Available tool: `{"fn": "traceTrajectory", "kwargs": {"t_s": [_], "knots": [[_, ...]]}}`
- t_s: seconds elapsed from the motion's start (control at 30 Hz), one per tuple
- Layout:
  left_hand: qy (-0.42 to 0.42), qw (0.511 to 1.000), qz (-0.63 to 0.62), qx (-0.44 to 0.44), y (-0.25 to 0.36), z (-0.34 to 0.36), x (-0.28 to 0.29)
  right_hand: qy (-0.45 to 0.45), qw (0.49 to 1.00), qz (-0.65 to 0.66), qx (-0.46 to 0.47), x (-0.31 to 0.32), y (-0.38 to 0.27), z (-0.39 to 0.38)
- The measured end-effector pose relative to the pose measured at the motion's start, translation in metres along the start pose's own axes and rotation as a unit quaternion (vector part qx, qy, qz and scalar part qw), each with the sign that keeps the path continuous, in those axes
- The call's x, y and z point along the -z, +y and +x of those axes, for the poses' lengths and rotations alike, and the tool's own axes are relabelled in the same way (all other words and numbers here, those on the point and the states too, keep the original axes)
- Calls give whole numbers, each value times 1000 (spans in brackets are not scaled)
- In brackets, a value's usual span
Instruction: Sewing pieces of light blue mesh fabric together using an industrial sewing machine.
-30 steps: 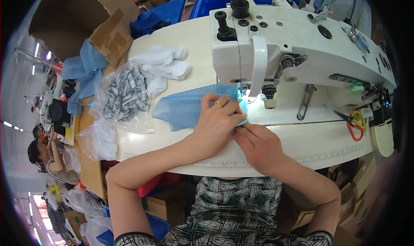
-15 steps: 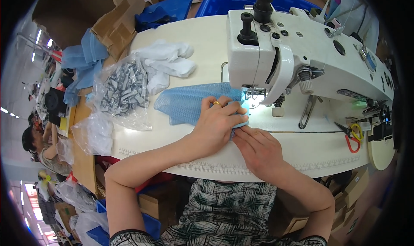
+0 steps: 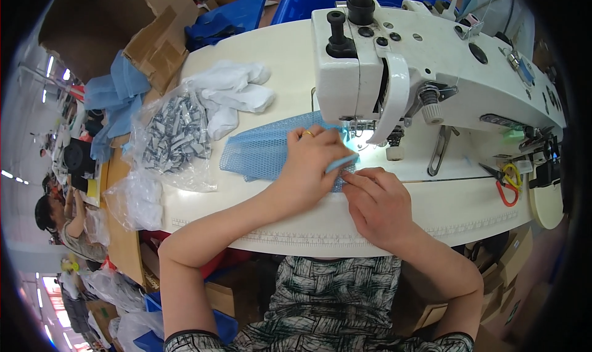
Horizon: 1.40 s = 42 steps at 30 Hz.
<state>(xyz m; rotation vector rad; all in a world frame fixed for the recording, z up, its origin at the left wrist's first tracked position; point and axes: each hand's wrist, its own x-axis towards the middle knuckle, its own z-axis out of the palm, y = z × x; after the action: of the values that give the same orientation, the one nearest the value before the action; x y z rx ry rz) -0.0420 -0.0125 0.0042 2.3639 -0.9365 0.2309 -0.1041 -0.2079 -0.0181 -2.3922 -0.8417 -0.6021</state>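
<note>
At nine o'clock from the sewing machine's needle area, blue mesh fabric lies on the bench; the left hand has its grip closed on it, while the right hand pinches its four-o'clock corner.

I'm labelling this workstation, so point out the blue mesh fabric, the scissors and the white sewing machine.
Blue mesh fabric [image 3: 262,151]: head view, on its broad left portion.
Scissors [image 3: 502,178]: head view, where blades meet handles.
White sewing machine [image 3: 455,61]: head view, on its body.
</note>
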Motion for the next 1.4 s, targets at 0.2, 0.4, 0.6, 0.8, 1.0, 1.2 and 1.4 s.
{"fn": "traceTrajectory", "kwargs": {"t_s": [0.2, 0.4, 0.6, 0.8, 1.0, 1.2, 1.4], "knots": [[-17, 984, -99, 145, -2, 12, 16, -40, 996, 77, -33, 12, 7, 14], [-23, 980, -108, 165, -2, 7, 11, -103, 921, 212, -310, 10, 25, 42], [21, 988, -80, 127, 4, 3, 7, -140, 746, 428, -491, 15, 36, 58], [-12, 990, -70, 120, 4, 5, 11, -135, 747, 429, -489, 6, 37, 56], [-41, 958, -170, 226, -10, 10, 6, -144, 743, 414, -506, 1, 37, 57], [-1, 971, -140, 193, -3, 11, 7, -72, 797, 403, -443, -4, 29, 41], [27, 994, -42, 97, 7, 11, 13, -59, 827, 403, -388, -14, 34, 35]]}}
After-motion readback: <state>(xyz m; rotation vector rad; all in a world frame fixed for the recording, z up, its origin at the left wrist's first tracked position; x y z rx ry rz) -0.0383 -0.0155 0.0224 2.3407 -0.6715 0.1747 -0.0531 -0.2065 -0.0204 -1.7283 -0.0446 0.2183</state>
